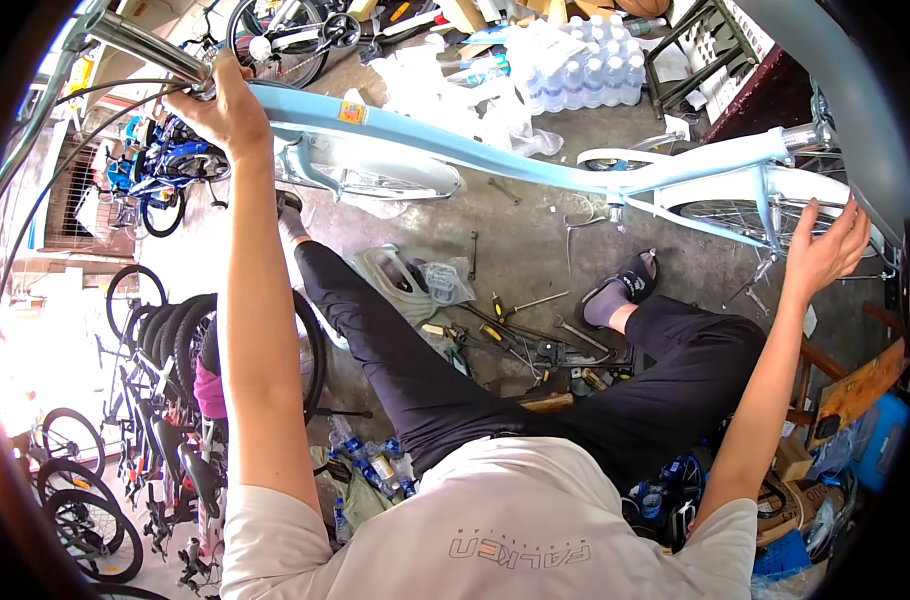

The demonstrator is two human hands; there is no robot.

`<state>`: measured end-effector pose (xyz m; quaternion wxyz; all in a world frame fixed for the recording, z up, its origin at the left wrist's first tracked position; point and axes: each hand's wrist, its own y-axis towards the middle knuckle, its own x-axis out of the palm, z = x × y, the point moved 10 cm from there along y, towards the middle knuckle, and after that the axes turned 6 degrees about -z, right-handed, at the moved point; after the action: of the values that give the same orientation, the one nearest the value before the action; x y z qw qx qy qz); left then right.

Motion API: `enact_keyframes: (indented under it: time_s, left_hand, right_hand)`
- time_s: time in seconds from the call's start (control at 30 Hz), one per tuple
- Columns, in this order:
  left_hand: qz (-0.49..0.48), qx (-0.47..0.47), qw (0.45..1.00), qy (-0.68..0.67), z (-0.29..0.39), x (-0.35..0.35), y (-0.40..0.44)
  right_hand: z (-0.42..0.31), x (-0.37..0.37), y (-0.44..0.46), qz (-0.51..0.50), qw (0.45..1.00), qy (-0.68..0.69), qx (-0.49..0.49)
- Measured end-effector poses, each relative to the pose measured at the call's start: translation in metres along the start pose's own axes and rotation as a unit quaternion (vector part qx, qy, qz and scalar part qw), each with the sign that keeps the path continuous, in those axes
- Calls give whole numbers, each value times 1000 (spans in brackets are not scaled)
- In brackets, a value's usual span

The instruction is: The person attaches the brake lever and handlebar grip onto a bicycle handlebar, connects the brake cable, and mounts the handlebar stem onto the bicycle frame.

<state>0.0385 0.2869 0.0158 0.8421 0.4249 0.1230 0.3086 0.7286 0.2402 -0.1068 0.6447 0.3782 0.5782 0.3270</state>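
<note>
A light-blue bicycle frame (455, 150) lies across the view in front of me, with a white front fender (375, 170) under its left end. My left hand (225, 108) is closed round the front of the frame, at the head tube just below the shiny handlebar stem (145, 45). Cables run past that hand. At the other end, my right hand (825, 248) is beside the rear wheel (735, 200), its fingers stretched out and thumb apart. Whether its fingertips touch the wheel or fender cannot be made out.
Wrenches, screwdrivers and other tools (545, 345) lie on the floor between my legs. Shrink-wrapped water bottles (585, 75) stand beyond the frame. Several bicycles (160, 400) crowd the left side. A wooden board (855, 390) and cardboard are at the right.
</note>
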Motion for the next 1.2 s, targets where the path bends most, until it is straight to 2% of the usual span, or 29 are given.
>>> enact_keyframes:
  time_s: [0.83,1.2]
  left_hand:
    - [18,-24,999,24,-5,-4,-1]
    - [5,-5,1000,20,1,-1,0]
  right_hand:
    - [1,1,-1,1,1000,5,2]
    - [0,0,-1,-1,1000,7,0]
